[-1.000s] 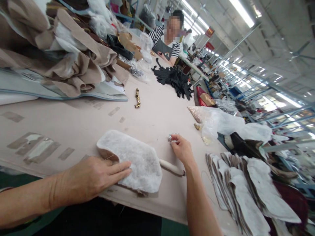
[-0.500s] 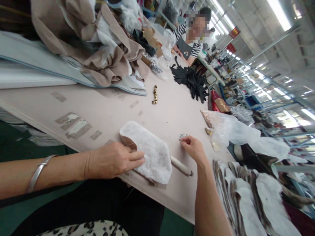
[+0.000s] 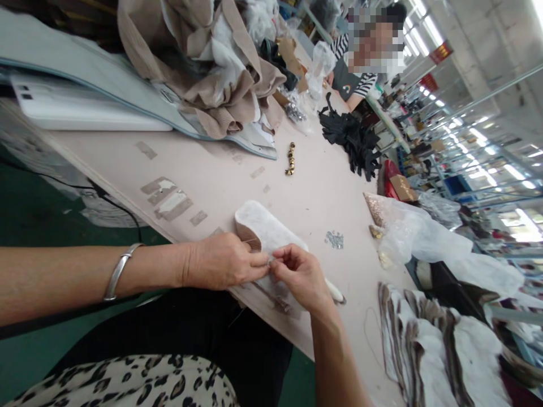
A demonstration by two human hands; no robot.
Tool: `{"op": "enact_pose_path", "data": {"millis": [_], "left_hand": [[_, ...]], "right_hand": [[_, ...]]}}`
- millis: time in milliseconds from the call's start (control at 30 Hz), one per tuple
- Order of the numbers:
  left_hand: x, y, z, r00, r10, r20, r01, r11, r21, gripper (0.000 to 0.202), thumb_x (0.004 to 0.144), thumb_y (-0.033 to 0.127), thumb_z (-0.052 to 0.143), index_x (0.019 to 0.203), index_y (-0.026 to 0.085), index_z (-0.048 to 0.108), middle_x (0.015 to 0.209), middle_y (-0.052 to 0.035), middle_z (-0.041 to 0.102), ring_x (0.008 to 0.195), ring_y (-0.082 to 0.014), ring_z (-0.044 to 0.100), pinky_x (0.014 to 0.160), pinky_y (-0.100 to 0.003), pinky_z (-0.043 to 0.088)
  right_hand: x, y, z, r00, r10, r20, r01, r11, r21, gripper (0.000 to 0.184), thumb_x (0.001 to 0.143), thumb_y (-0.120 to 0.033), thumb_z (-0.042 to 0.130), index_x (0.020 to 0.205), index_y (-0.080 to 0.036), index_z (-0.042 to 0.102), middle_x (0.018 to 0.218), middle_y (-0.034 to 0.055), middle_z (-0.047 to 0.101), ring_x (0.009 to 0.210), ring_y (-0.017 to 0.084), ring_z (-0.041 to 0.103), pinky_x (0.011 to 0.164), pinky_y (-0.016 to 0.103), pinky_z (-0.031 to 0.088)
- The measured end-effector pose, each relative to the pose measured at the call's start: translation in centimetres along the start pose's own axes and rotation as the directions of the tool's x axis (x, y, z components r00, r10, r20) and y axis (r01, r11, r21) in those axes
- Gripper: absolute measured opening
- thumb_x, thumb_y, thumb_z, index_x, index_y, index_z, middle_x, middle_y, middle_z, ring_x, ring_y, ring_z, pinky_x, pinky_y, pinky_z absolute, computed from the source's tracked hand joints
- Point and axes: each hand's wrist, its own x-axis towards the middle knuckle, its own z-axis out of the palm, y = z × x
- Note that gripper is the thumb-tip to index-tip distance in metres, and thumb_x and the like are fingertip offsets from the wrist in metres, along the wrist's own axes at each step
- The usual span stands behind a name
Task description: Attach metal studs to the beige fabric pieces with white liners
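Note:
A white fuzzy-backed fabric piece (image 3: 271,223) with a brown ribbed fold at one end lies near the table's front edge. My left hand (image 3: 224,261) grips its near side, fingers closed on the fabric. Over the same piece, my right hand (image 3: 299,274) is closed in a pinch, its fingertips meeting those of my left hand. Whatever it pinches is too small to make out. From under the fabric sticks out the end of a white rod (image 3: 336,291). A little pile of small silver pieces (image 3: 335,239) lies beyond my right hand.
Gold-coloured small parts (image 3: 291,158) stand in a row on the table (image 3: 229,186). Brown ribbed fabric (image 3: 212,85) is heaped at the back left, black strips (image 3: 350,138) farther back. Layered fabric pieces (image 3: 436,356) and plastic bags (image 3: 424,232) lie right. A person (image 3: 352,79) sits opposite.
My right hand has moved left from the silver pieces to the fabric piece, meeting my left hand. My left hand stays on the fabric. The view has shifted, so the scene sits farther right.

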Motion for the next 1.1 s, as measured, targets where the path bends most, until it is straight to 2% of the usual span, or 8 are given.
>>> {"op": "enact_pose_path", "data": {"millis": [167, 333, 433, 533, 700, 900, 1100], "left_hand": [[-0.09, 0.07, -0.07, 1.000, -0.012, -0.015, 0.012, 1.000, -0.017, 0.021, 0.091, 0.011, 0.058, 0.110, 0.018, 0.066, 0.092, -0.0027, 0.070, 0.057, -0.0159, 0.054, 0.046, -0.035, 0.031], [-0.11, 0.06, -0.24, 1.000, -0.003, 0.009, 0.004, 1.000, -0.024, 0.018, 0.092, 0.012, 0.058, 0.106, 0.019, 0.066, 0.093, -0.0029, 0.070, 0.060, -0.0174, 0.056, 0.047, -0.037, 0.034], [-0.10, 0.02, -0.28, 1.000, 0.000, -0.027, -0.001, 0.999, -0.033, 0.016, 0.093, 0.011, 0.056, 0.103, 0.019, 0.066, 0.091, -0.0033, 0.070, 0.059, -0.0171, 0.056, 0.047, -0.036, 0.035], [-0.12, 0.01, -0.25, 0.997, 0.002, -0.075, -0.006, 0.999, -0.045, 0.015, 0.092, 0.009, 0.056, 0.100, 0.019, 0.064, 0.089, -0.0035, 0.070, 0.057, -0.0168, 0.054, 0.046, -0.035, 0.035], [-0.17, 0.04, -0.27, 0.997, -0.001, -0.073, -0.002, 0.999, -0.043, 0.017, 0.093, 0.008, 0.054, 0.101, 0.018, 0.064, 0.090, -0.0045, 0.071, 0.058, -0.0171, 0.055, 0.046, -0.034, 0.036], [-0.23, 0.06, -0.18, 1.000, 0.016, 0.023, -0.016, 1.000, 0.002, 0.023, 0.097, 0.013, 0.052, 0.114, 0.016, 0.067, 0.106, -0.0073, 0.075, 0.065, -0.0197, 0.061, 0.048, -0.036, 0.041], [-0.37, -0.07, 0.07, 0.999, 0.002, 0.051, -0.003, 1.000, 0.015, 0.027, 0.096, 0.012, 0.050, 0.116, 0.017, 0.067, 0.136, -0.0085, 0.069, 0.068, -0.0173, 0.066, 0.050, -0.033, 0.043]], "right_hand": [[0.35, 0.08, -0.27, 0.998, 0.029, -0.048, -0.035, 0.992, -0.118, 0.016, 0.069, -0.028, 0.070, 0.082, -0.019, 0.067, 0.063, -0.0053, 0.062, 0.057, 0.011, 0.055, 0.057, 0.024, 0.042], [0.15, -0.37, 0.11, 0.996, 0.026, -0.091, -0.045, 0.974, -0.220, 0.018, 0.070, -0.032, 0.067, 0.083, -0.020, 0.068, 0.065, -0.0040, 0.063, 0.059, 0.013, 0.056, 0.058, 0.027, 0.044], [-0.03, -0.47, 0.27, 0.993, 0.040, -0.112, -0.069, 0.959, -0.276, 0.016, 0.071, -0.033, 0.063, 0.081, -0.021, 0.068, 0.064, -0.0025, 0.064, 0.060, 0.015, 0.058, 0.059, 0.029, 0.045], [-0.22, -0.31, 0.29, 0.991, 0.080, -0.108, -0.106, 0.960, -0.257, 0.015, 0.073, -0.034, 0.062, 0.079, -0.021, 0.067, 0.061, -0.0023, 0.064, 0.057, 0.016, 0.058, 0.056, 0.028, 0.045], [-0.47, 0.17, 0.35, 0.990, 0.098, -0.099, -0.116, 0.975, -0.190, 0.017, 0.076, -0.036, 0.064, 0.081, -0.020, 0.069, 0.059, -0.0019, 0.065, 0.053, 0.015, 0.057, 0.052, 0.027, 0.045], [-0.60, 0.32, 0.27, 0.993, 0.083, -0.087, -0.101, 0.968, -0.232, 0.020, 0.077, -0.033, 0.060, 0.083, -0.019, 0.073, 0.062, -0.0004, 0.068, 0.055, 0.016, 0.060, 0.055, 0.028, 0.048], [0.12, -0.43, 0.66, 0.988, 0.079, -0.135, -0.121, 0.931, -0.345, 0.014, 0.070, -0.018, 0.055, 0.074, -0.021, 0.068, 0.059, -0.0020, 0.066, 0.053, 0.015, 0.060, 0.052, 0.026, 0.044]]}}
